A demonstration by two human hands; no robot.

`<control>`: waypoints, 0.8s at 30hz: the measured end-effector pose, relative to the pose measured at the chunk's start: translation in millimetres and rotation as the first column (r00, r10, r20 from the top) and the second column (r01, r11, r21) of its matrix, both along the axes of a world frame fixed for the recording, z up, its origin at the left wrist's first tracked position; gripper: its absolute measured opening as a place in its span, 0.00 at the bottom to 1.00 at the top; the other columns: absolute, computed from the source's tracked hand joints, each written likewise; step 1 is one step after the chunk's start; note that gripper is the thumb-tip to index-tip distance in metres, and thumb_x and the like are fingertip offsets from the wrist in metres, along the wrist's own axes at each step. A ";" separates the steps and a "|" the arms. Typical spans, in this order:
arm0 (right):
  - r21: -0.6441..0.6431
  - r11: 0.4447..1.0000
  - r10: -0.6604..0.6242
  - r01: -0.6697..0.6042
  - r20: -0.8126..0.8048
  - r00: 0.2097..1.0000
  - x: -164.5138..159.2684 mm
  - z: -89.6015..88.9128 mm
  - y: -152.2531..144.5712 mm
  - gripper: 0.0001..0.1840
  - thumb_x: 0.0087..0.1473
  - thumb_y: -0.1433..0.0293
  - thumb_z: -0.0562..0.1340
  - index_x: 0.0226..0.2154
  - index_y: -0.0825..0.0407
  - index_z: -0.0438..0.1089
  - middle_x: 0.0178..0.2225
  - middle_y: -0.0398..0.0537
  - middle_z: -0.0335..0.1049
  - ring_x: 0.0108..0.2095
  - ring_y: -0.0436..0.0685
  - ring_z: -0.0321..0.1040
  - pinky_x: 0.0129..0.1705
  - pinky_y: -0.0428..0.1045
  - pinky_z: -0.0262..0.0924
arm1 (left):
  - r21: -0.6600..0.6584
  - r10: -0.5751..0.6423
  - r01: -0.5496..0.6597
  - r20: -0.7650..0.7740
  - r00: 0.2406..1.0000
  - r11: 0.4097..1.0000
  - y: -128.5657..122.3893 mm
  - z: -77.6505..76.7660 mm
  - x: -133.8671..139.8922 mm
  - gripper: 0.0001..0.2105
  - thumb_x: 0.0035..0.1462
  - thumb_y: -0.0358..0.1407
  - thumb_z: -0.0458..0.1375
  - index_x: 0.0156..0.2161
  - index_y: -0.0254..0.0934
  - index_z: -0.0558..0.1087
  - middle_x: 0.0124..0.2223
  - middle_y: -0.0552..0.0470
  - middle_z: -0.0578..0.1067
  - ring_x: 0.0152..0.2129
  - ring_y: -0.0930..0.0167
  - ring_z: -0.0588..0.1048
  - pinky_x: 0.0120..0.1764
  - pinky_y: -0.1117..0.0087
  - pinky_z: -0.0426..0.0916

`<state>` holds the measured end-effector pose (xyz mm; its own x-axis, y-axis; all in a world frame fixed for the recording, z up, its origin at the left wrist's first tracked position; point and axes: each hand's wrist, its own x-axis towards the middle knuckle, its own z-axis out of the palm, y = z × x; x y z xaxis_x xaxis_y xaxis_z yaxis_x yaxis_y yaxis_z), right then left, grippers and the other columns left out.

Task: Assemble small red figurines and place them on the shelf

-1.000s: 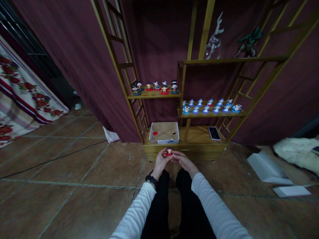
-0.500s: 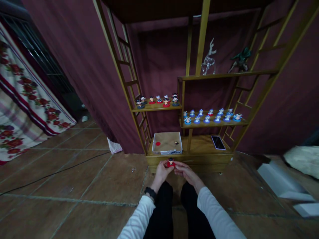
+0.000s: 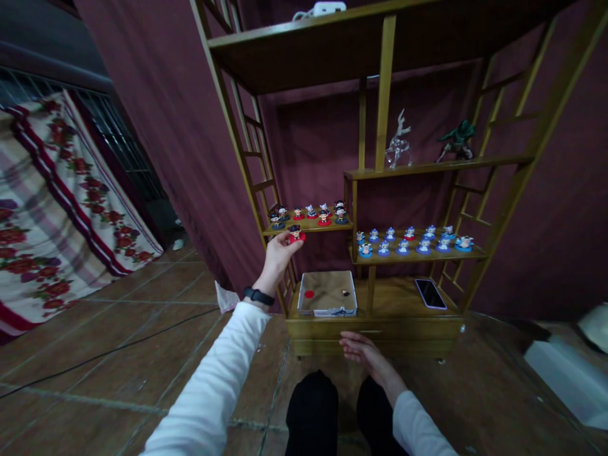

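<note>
My left hand [image 3: 281, 253] is raised at the front of the left shelf [image 3: 311, 225], gripping a small figurine [image 3: 296, 233] with dark hair and a red base. Just behind it on that shelf stand several similar figurines [image 3: 323, 217] on red or dark bases. Lower down, over my knees, my right hand [image 3: 363, 352] holds nothing, its fingers stretched out. A shallow cardboard box [image 3: 327, 311] sits on the cabinet top beyond it, with a red disc [image 3: 309, 294] and a small dark piece [image 3: 345, 292] inside.
Several blue and purple figurines [image 3: 403, 246] line the right shelf. Above them stand a clear deer ornament [image 3: 398, 142] and a green-cloaked figure [image 3: 458, 140]. A phone or tablet [image 3: 430, 294] lies on the cabinet top. A black cable [image 3: 118, 347] crosses the floor.
My left hand has moved up and left to the left shelf with the figurine. My right hand has come away from it and stayed low. The view has tilted upward.
</note>
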<state>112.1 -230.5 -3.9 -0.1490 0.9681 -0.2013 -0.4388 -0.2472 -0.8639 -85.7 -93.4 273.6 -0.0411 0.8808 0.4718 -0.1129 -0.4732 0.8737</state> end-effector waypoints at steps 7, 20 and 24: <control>0.002 1.000 -0.016 0.016 0.004 1.000 2.9 -4.1 1.9 0.24 0.39 0.62 0.69 0.41 0.50 0.73 0.41 0.53 0.75 0.41 0.59 0.71 0.48 0.57 0.62 | -0.036 -0.019 0.020 0.028 0.999 0.999 2.3 -14.4 16.3 0.24 0.29 0.35 0.71 0.36 0.31 0.70 0.33 0.53 0.76 0.29 0.75 0.73 0.40 0.71 0.67; 0.005 0.995 -0.096 0.096 -0.024 0.995 9.3 -0.7 -0.6 0.21 0.42 0.64 0.67 0.42 0.47 0.72 0.40 0.47 0.75 0.35 0.52 0.72 0.41 0.50 0.65 | -0.513 -0.119 0.071 -0.062 0.991 0.856 -104.4 -259.1 49.3 0.18 0.30 0.31 0.70 0.31 0.32 0.73 0.29 0.51 0.77 0.26 0.73 0.74 0.34 0.72 0.67; 0.037 0.999 -0.037 0.037 -0.002 0.999 0.1 -3.8 -1.3 0.21 0.41 0.64 0.68 0.41 0.49 0.72 0.39 0.48 0.76 0.34 0.53 0.71 0.36 0.49 0.64 | -0.535 -0.175 0.140 -0.014 0.985 0.833 -112.1 -277.9 52.7 0.20 0.30 0.27 0.69 0.35 0.31 0.73 0.31 0.51 0.77 0.27 0.73 0.74 0.35 0.71 0.69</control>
